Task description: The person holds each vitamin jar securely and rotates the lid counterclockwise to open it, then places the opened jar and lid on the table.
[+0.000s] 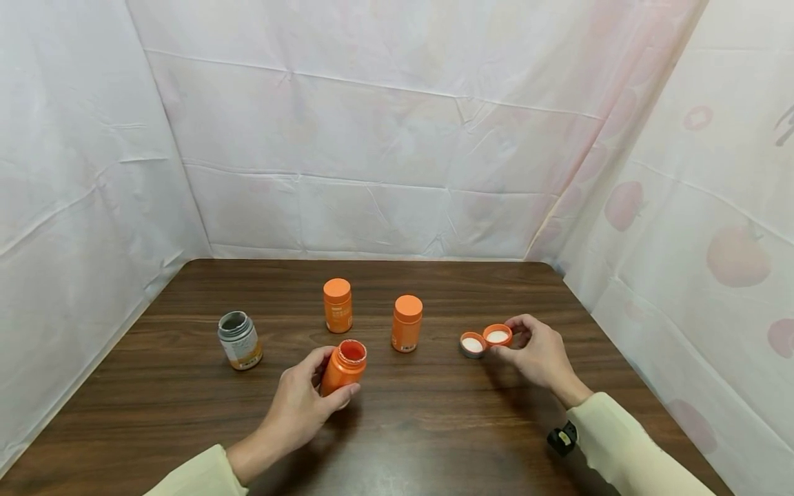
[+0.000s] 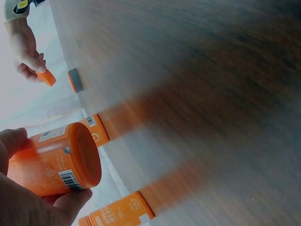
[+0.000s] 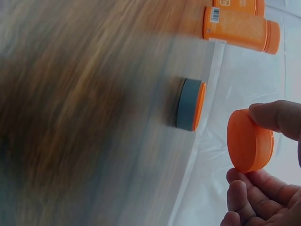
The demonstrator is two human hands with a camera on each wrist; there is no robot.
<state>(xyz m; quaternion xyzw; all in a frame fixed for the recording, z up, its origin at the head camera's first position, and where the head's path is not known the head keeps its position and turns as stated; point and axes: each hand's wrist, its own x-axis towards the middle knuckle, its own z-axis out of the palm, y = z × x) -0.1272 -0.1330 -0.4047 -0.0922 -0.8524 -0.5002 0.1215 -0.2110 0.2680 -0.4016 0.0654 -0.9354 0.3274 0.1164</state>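
My left hand (image 1: 298, 399) grips an uncapped orange bottle (image 1: 343, 372), its open mouth tilted up and to the right. In the left wrist view, that bottle's base faces the camera, off the table. Over at the right, my right hand (image 1: 540, 353) pinches an orange lid (image 3: 249, 141) by its rim between thumb and fingers. White lining shows inside it in the head view. Just left of it a grey lid (image 3: 189, 104) with an orange inner rim lies on the table, inside facing up.
Two capped orange bottles, one at the back (image 1: 338, 306) and one nearer the middle (image 1: 406, 325), stand upright on the brown wooden table (image 1: 422, 427). At the left stands an uncapped grey jar (image 1: 240, 342). Pale sheets (image 1: 372, 138) hang behind and on both sides.
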